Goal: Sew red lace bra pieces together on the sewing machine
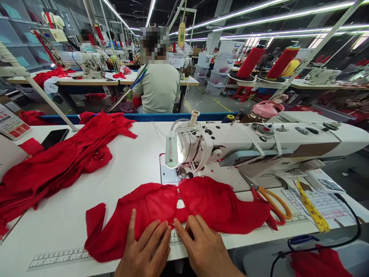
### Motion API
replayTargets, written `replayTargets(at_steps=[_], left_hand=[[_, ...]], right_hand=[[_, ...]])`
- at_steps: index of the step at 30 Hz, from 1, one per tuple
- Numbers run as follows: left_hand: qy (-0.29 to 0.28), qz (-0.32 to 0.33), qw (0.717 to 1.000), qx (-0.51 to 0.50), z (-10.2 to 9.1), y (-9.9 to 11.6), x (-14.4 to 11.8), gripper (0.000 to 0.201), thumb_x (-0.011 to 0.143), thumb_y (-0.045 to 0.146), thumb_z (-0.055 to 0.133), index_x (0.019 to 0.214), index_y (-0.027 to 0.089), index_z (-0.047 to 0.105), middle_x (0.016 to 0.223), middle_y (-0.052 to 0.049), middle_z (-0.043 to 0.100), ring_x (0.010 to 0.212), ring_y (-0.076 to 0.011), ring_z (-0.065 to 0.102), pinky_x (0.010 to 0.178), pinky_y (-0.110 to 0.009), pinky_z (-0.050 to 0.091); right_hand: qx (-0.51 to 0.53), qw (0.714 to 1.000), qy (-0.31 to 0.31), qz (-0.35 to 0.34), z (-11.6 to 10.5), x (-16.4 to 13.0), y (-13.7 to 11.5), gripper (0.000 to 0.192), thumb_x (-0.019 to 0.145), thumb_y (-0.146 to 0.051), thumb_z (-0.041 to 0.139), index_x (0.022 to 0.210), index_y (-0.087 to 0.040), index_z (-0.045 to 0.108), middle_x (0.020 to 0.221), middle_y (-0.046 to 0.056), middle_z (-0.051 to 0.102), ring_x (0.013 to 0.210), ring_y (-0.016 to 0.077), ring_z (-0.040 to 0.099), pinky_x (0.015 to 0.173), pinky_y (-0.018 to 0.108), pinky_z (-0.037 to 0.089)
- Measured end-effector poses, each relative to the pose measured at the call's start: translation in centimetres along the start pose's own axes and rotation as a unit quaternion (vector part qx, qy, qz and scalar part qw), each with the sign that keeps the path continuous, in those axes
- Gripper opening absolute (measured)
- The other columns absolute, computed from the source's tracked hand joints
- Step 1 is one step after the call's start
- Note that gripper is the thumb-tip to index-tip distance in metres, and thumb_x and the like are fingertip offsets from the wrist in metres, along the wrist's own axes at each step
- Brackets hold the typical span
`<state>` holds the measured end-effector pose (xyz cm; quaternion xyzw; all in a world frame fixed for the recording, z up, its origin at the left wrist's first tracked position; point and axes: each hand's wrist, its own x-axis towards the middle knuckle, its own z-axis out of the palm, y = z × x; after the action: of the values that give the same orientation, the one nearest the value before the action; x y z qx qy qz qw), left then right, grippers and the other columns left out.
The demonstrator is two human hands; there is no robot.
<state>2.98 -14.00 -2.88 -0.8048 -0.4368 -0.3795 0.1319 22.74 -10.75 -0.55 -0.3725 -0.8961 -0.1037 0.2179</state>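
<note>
Lower centre of frame: left hand [144, 246] and right hand [203, 246], both flat and ungripping, pressing a red lace bra piece [184, 211] onto the white tabletop [135, 165] over its printed ruler. Not yet under the white sewing machine's [245, 148] needle; orange-handled scissors [271, 198] untouched at right; heaped red fabric [60, 161] waiting at left.

Both hands are bare: the left hand [144, 250] and the right hand [206, 250] carry no gloves, rings or bands that I can see. The wrists are bare too, with no sleeve cuff reaching into view.
</note>
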Motion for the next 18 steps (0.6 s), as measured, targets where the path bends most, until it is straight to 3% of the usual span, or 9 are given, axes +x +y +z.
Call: replayTargets(at_steps=[12, 18], left_hand=[[-0.006, -0.005, 1.000, -0.005, -0.27, 0.04, 0.35, 0.021, 0.097, 0.019, 0.063, 0.112, 0.012, 0.075, 0.103, -0.008, 0.080, 0.095, -0.0212, 0.074, 0.123, -0.069, 0.014], [0.011, -0.004, 1.000, -0.013, -0.13, 0.20, 0.30, 0.021, 0.097, 0.018, 0.064, 0.113, 0.012, 0.075, 0.104, -0.007, 0.081, 0.095, -0.0200, 0.074, 0.125, -0.065, 0.014]], right_hand=[[0.035, 0.999, 0.008, 0.020, 0.03, 0.38, -0.36, 0.041, 0.087, -0.001, 0.045, 0.121, -0.016, 0.062, 0.078, 0.004, 0.052, 0.067, 0.0188, 0.050, 0.049, 0.027, 0.030], [-0.004, 0.999, 0.011, 0.029, 0.28, 0.86, -0.86, 0.030, 0.090, -0.002, 0.045, 0.112, -0.016, 0.062, 0.077, 0.004, 0.052, 0.067, 0.0191, 0.052, 0.050, 0.027, 0.034]])
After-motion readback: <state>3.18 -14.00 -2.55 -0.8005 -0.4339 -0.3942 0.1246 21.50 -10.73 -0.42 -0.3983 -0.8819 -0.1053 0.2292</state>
